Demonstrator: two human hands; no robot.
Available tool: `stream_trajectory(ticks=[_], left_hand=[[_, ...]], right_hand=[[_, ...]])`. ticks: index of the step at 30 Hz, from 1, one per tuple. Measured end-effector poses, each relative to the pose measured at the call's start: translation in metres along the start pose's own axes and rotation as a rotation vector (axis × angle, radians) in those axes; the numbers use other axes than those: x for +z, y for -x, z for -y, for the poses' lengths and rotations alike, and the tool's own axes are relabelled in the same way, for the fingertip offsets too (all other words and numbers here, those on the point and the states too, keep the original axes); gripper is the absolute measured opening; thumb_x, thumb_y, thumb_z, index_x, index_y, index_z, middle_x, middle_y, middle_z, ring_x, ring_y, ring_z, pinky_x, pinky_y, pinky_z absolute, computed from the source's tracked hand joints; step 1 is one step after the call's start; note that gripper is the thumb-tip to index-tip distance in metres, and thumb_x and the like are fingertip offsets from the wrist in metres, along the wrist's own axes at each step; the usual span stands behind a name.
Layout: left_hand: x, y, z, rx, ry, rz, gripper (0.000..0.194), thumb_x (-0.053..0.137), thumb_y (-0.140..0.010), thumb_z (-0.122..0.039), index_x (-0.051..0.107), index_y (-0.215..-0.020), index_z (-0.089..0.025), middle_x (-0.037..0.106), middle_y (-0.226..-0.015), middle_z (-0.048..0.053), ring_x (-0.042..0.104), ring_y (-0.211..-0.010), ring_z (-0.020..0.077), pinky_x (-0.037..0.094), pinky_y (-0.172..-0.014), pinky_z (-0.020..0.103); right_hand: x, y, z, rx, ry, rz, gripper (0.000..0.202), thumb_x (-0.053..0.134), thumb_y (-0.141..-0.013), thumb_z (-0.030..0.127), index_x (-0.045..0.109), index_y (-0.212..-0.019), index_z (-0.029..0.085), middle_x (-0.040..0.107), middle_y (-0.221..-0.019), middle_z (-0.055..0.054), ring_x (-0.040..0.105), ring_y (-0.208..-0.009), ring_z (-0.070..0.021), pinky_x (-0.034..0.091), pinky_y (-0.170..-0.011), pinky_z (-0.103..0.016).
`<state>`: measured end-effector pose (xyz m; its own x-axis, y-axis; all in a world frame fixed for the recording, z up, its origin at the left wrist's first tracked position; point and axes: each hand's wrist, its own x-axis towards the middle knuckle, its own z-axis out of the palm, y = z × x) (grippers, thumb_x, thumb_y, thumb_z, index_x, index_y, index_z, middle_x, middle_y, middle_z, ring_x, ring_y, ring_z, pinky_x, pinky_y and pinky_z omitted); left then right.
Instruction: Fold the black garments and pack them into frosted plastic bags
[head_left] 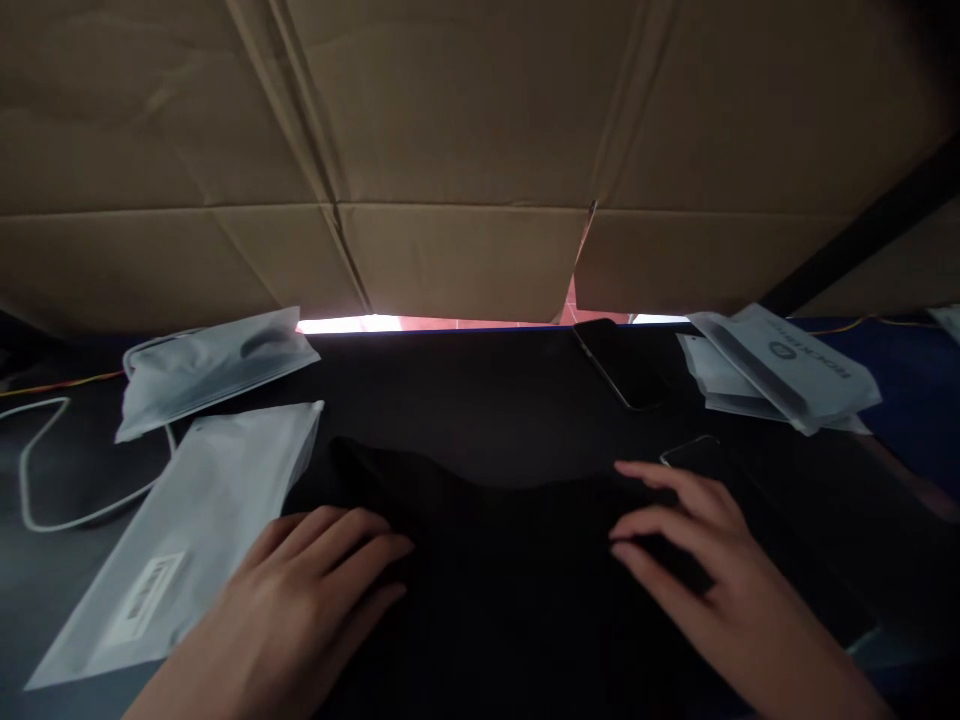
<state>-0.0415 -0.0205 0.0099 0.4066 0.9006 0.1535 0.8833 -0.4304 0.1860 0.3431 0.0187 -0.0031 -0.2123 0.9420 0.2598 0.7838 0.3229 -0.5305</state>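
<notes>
A black piece of cloth [510,590] lies spread before me, its far edge wavy and raised at the left corner. On its left side rests my left hand [307,590], palm down, fingers stretched over the fabric. My right hand [697,560] is at the cloth's right side with its fingers apart, the tips touching or just over the fabric. Close by my left hand lies a frosted plastic bag [202,520] with a barcode label. Dark fabric and dim light hide much of the cloth's outline.
Another frosted bag [217,365] and a white cable [82,522] lie at left. A black phone [622,365] is at the back. Printed frosted bags [799,365] overlap at back right. Beside my right forearm lies a dark flat object [795,560]. Cardboard [465,130] walls the far side.
</notes>
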Motion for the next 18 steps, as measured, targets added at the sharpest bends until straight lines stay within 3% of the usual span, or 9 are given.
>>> stream_trajectory(ticks=[3,6,8,11,14,16,18], left_hand=[[0.0,-0.015,0.004,-0.008,-0.032,-0.019,0.044,0.066,-0.1,-0.05,0.07,-0.144,-0.041,0.076,-0.143,0.005,0.076,-0.117,0.0341,0.065,-0.092,0.049],[0.007,-0.025,0.003,-0.017,-0.094,-0.051,0.053,0.064,-0.098,-0.047,0.064,-0.151,-0.039,0.059,-0.167,0.01,0.064,-0.143,0.0444,0.062,-0.101,0.067],[0.011,-0.031,0.0,-0.033,-0.102,-0.007,0.061,0.061,-0.098,-0.049,0.058,-0.157,-0.034,0.049,-0.174,0.012,0.054,-0.154,0.0462,0.056,-0.11,0.074],[0.011,-0.041,-0.002,-0.127,-0.049,0.118,0.077,0.059,-0.096,-0.065,0.055,-0.16,-0.022,0.042,-0.177,0.016,0.043,-0.161,0.0463,0.047,-0.121,0.073],[-0.001,-0.052,0.0,-0.261,-0.017,0.275,0.106,0.074,-0.08,-0.075,0.046,-0.168,-0.023,0.035,-0.18,0.015,0.034,-0.165,0.0472,0.042,-0.126,0.072],[-0.014,-0.058,0.0,-0.318,-0.045,0.383,0.121,0.086,-0.07,-0.069,0.036,-0.174,-0.031,0.033,-0.18,0.011,0.033,-0.165,0.0468,0.041,-0.127,0.071],[-0.026,-0.064,-0.001,-0.338,-0.122,0.426,0.121,0.089,-0.068,-0.066,0.038,-0.172,-0.034,0.037,-0.178,0.011,0.039,-0.163,0.0473,0.045,-0.124,0.069]], right_hand=[[0.008,-0.029,0.004,0.152,-0.14,-0.268,0.023,0.068,-0.103,0.05,0.078,-0.098,0.029,0.075,-0.126,-0.007,0.077,-0.108,-0.0283,0.067,-0.085,-0.045],[0.012,-0.039,0.022,0.114,-0.101,-0.478,0.02,0.064,-0.106,0.04,0.073,-0.117,0.026,0.069,-0.135,-0.012,0.07,-0.127,-0.0306,0.063,-0.1,-0.051],[0.015,-0.034,0.038,-0.098,-0.05,-0.349,0.024,0.06,-0.108,0.03,0.07,-0.13,0.028,0.068,-0.143,-0.011,0.065,-0.138,-0.0286,0.058,-0.113,-0.052],[0.024,-0.024,0.05,-0.296,0.045,0.115,0.044,0.052,-0.112,0.026,0.06,-0.155,0.031,0.061,-0.163,-0.004,0.054,-0.155,-0.0263,0.053,-0.123,-0.051],[0.034,-0.028,0.045,-0.223,0.146,0.359,0.056,0.047,-0.116,0.034,0.042,-0.172,0.027,0.041,-0.178,-0.002,0.032,-0.168,-0.0309,0.037,-0.134,-0.064],[0.034,-0.039,0.039,-0.178,0.155,0.436,0.06,0.045,-0.117,0.042,0.036,-0.174,0.027,0.03,-0.181,-0.001,0.022,-0.17,-0.0324,0.028,-0.136,-0.066],[0.029,-0.05,0.035,-0.154,0.123,0.464,0.06,0.042,-0.117,0.047,0.035,-0.174,0.029,0.026,-0.182,0.001,0.019,-0.171,-0.0305,0.027,-0.137,-0.063]])
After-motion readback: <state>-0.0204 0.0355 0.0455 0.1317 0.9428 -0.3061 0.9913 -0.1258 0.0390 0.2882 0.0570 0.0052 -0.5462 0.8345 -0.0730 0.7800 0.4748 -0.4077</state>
